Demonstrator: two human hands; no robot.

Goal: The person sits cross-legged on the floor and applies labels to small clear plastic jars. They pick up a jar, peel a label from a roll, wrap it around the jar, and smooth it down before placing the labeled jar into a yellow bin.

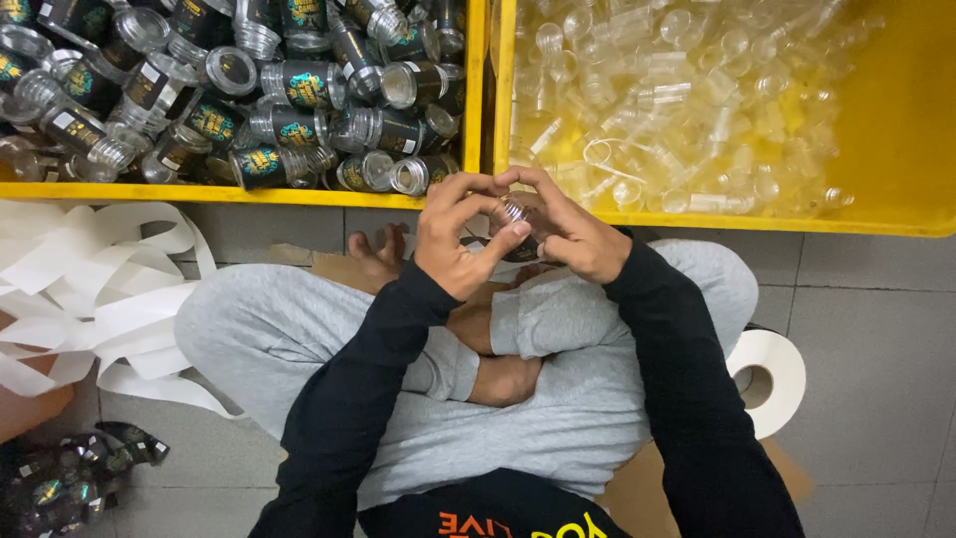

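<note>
both hands grip a small clear jar (pixel 515 211) between them: left hand (pixel 456 239) curls around its near side, right hand (pixel 576 234) cups its far side.

2 yellow bins (pixel 478 60), white tape roll (pixel 772 374), paper strips (pixel 110 289).

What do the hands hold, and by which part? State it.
Both the left hand and right hand grip one small clear jar around its sides; the exact part is hidden.
</note>
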